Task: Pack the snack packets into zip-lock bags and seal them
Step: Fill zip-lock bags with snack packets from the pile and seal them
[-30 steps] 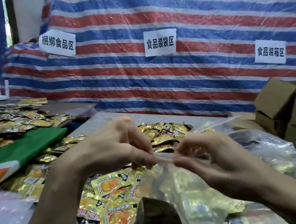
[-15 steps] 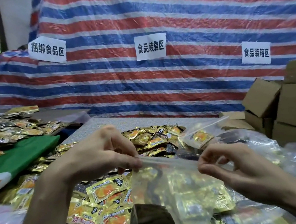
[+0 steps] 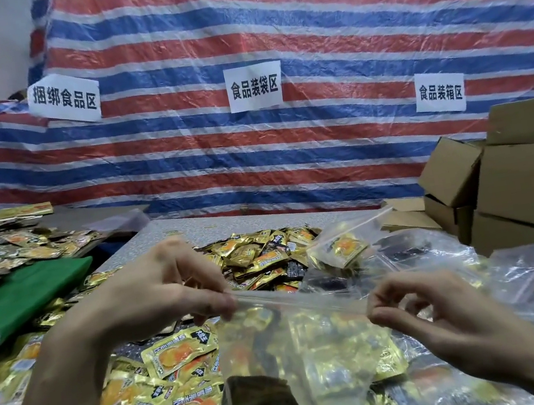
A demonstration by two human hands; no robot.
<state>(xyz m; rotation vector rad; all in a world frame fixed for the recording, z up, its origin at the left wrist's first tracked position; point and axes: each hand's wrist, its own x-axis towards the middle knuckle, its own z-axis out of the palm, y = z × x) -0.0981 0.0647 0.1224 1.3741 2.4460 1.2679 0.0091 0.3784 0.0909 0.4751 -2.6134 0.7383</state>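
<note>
A clear zip-lock bag (image 3: 318, 343) full of gold snack packets hangs in front of me above the table. My left hand (image 3: 164, 287) pinches the left end of its top strip between thumb and fingers. My right hand (image 3: 427, 310) pinches the right end of the same strip, which is stretched taut between the two hands. Loose gold and black snack packets (image 3: 178, 357) lie in a heap beneath and behind the bag.
More filled and empty clear bags (image 3: 438, 246) lie to the right. Brown cardboard boxes (image 3: 525, 181) are stacked at far right. A green cloth (image 3: 23, 297) and another packet pile (image 3: 4, 241) sit at left. A striped tarp (image 3: 270, 45) with paper signs hangs behind.
My hands have moved apart along the bag's top strip, the right hand sliding rightward. The strip is now pulled straight between them.
</note>
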